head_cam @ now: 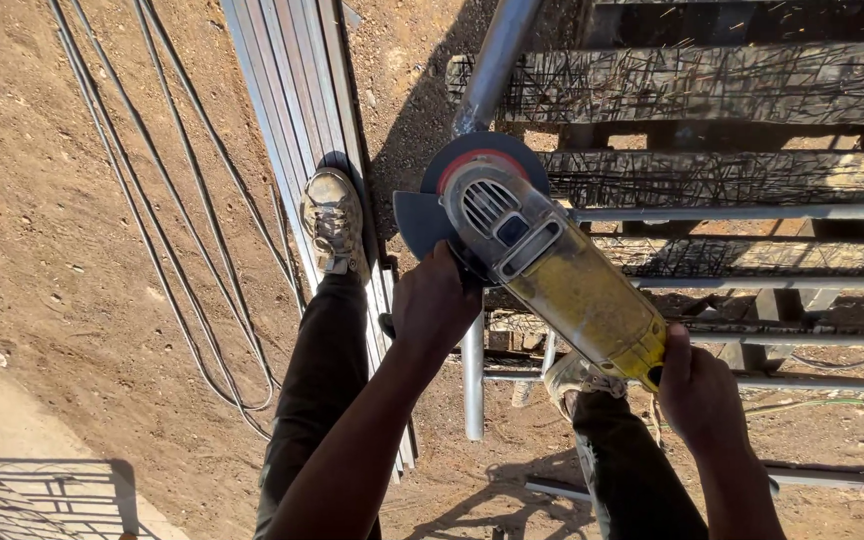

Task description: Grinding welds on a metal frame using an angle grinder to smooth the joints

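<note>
Angle grinder (542, 265), yellow body, disc down on a grey metal pipe (485, 75) laid across scarred wooden planks (712, 85).
Left hand (434, 300): grip wrapped around the side handle by the disc guard.
Right hand (697, 390): grip closed on the rear body.
Step in hand, judged: cutting the pipe; steady downward pressure needed.
Left shoe (333, 220) rests on stacked metal strips (292, 90).

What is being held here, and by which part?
A yellow angle grinder: left hand grips near its head, right hand grips the rear of its body.
</note>
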